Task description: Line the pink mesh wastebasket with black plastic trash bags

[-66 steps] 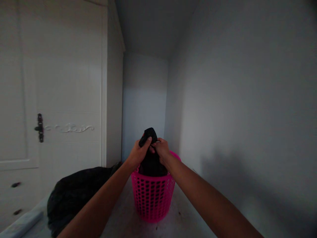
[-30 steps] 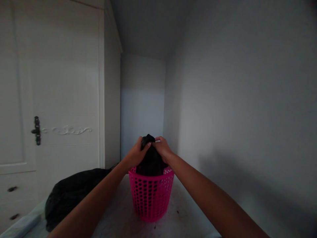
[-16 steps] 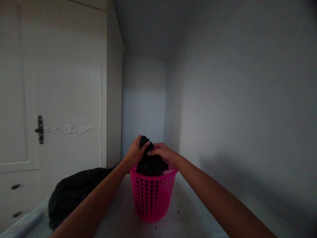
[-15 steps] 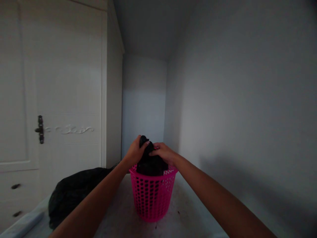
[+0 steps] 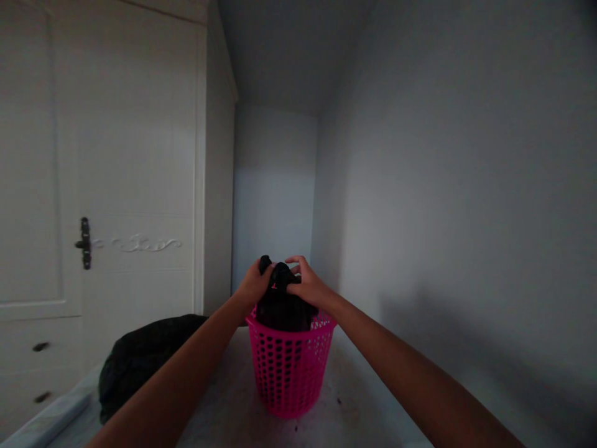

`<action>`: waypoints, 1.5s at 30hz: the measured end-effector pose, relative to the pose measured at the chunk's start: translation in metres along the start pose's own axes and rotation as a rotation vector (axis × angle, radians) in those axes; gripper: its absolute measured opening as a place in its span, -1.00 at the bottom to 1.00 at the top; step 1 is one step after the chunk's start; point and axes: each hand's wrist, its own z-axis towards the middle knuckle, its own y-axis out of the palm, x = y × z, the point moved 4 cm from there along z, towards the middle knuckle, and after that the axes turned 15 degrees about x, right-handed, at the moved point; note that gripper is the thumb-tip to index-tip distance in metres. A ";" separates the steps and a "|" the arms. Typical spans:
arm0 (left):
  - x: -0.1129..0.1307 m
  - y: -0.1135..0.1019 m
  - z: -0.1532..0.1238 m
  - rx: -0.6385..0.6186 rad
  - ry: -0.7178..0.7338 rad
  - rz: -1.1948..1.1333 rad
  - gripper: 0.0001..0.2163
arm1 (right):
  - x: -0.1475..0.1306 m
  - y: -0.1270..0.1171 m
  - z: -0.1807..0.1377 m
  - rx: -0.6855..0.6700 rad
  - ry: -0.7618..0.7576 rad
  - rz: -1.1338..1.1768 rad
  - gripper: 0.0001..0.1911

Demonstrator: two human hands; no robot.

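Observation:
A pink perforated plastic basket (image 5: 290, 372) stands on a pale surface in front of me. A black plastic bag (image 5: 282, 308) fills it and rises above its rim. My left hand (image 5: 254, 284) pinches the gathered top of the bag from the left. My right hand (image 5: 308, 285) grips the same gathered top from the right, with one finger lifted. Both hands meet just above the basket's rim.
A lumpy black bag (image 5: 144, 354) lies on the surface to the left of the basket. A white cabinet door with a dark handle (image 5: 84, 242) stands at the left. A grey wall (image 5: 457, 218) runs close along the right.
The gathered top of the black bag has come down from well above the basket to near its rim. Both hands have stayed on it and shifted their grip.

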 end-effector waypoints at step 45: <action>-0.196 -0.017 -0.177 0.003 0.019 -0.139 0.15 | -0.032 -0.050 0.090 0.278 -0.344 -0.576 -0.79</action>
